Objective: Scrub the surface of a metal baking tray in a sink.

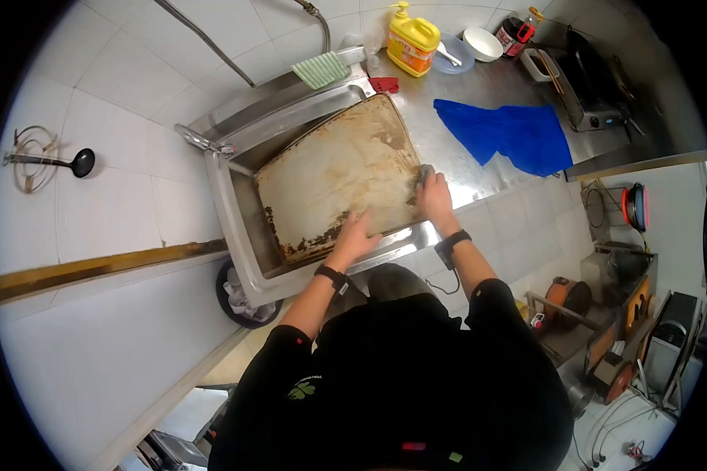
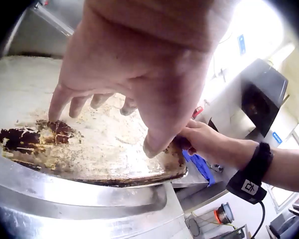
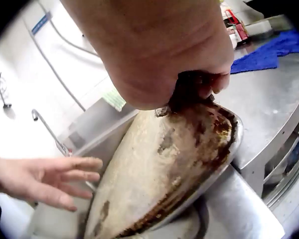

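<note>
A large baking tray (image 1: 330, 173), pale in the middle with brown, burnt-on residue along its edges, lies slanted across the sink (image 1: 243, 255). At its right-hand edge my right hand (image 1: 434, 198) grips a small dark grey scouring pad (image 3: 185, 94), mostly hidden by the fingers, against the stained corner. My left hand (image 1: 355, 238) is over the near part of the tray, fingers spread and fairly straight. In the left wrist view its fingertips (image 2: 55, 113) are right at the tray's surface, beside a patch of dark residue.
A blue cloth (image 1: 507, 133) lies on the steel counter right of the sink. Behind stand a yellow jug (image 1: 413, 43) and a white bowl (image 1: 483, 45). The faucet (image 1: 204, 141) is at the sink's left, a green striped cloth (image 1: 320, 71) at its back. A bin (image 1: 243, 302) stands below left.
</note>
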The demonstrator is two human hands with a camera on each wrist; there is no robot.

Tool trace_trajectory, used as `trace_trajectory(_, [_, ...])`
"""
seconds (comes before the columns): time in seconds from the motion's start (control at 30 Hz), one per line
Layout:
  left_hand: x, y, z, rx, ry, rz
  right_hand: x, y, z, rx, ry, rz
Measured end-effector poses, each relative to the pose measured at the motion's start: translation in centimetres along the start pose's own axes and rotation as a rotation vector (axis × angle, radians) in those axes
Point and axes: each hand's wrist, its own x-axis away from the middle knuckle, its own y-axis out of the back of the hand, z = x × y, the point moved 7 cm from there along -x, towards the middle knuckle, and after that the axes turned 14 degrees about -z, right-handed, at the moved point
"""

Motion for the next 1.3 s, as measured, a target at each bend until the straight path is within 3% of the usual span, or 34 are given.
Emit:
trace_trajectory(0.07, [-1.0,-0.1,0.1,-0.007,-0.042,-0.092,0.6,-0.2,0.2,0.077,0.001,0.032])
trace_trajectory(0.2, [-3.3,-0.9,-0.8,-0.056,-0.035,-0.102,0.1,-1.4,-0.1,0.258,0.123,0.132])
trace_trajectory(0.3, [-4.9,-0.7,-0.8,-0.144,0.104,-0.066,-0.9,-1.1,-0.2,0.289,0.062,0.18])
trace_trajectory(0.4, [-5.8,-1.3,-0.5,-0.14,0.22,-0.083,-2.1,-1.8,0.1,0.339,0.027,0.352])
trace_trajectory(0.6, [-7.4,-0.8,0.2,-0.216,0.255,-0.074,-8.3,-4.4,2.6,0.384,0.045,0.377])
trace_trajectory(0.73, [-7.7,-0.2,0.5,-0.205,0.253,-0.084,-5.2,-4.6,-0.4,0.461,0.024,0.525])
trace_trajectory(0.87, [-8.1,-0.6,0.9,-0.232,0.248,-0.059,-3.9,-3.1,0.1,0.501,0.059,0.534])
trace_trajectory(1.03, [-7.9,-0.9,1.3,-0.239,0.256,-0.047,-9.3,-5.8,2.1,0.473,0.088,0.582])
trace_trajectory(1.1, [-7.8,-0.6,1.3,-0.221,0.21,-0.09,-8.9,-5.5,1.8,0.449,0.096,0.501])
trace_trajectory(1.23, [-7.4,-0.3,1.0,-0.128,0.257,-0.081,-3.7,-4.8,-0.9,0.517,0.247,0.618])
trace_trajectory(1.3, [-7.8,-0.3,1.2,-0.155,0.268,-0.072,-4.6,-5.3,-0.8,0.478,0.266,0.559])
